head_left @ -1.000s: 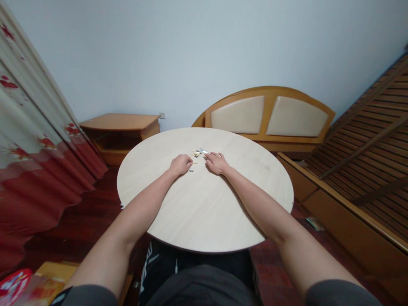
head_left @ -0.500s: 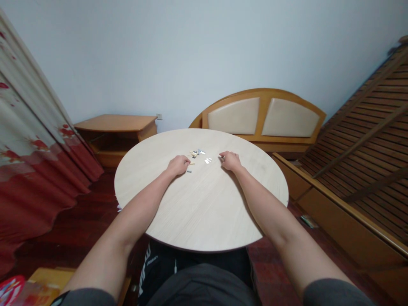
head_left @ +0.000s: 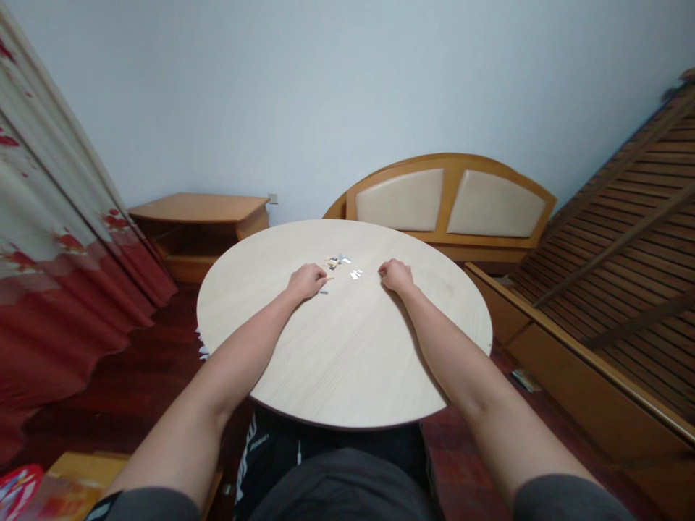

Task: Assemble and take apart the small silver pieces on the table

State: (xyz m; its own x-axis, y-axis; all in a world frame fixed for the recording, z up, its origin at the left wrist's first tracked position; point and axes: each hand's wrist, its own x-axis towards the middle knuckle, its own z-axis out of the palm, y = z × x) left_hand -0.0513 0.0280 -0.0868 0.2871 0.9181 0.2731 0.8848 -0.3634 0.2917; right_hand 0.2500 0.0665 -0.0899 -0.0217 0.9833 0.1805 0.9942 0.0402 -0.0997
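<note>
The left hand (head_left: 307, 281) is resting on the round table (head_left: 347, 362) with its fingers curled narrow, and a tan strip (head_left: 329, 278) is lying right at its fingertips. From this view I cannot tell whether the fingers are gripping the strip or only touching it. A dark chip (head_left: 323, 291) is sitting just below those fingers, and a cluster of small pieces (head_left: 333, 262) is lying just ahead of the hand, toward the far side of the table. The pieces are too small to show their long axes clearly.

The right hand (head_left: 396, 275) is resting on the tabletop with its fingers bunched narrow, and whether it is holding anything is hidden. Two white chips (head_left: 355, 274) are lying side by side to its left, between the two hands. The left hand is nearer the cluster, and the right hand is nearer the white chips.

Beyond the table, a low cabinet (head_left: 198, 208) is standing to the left and a padded headboard (head_left: 402, 204) to the right.
</note>
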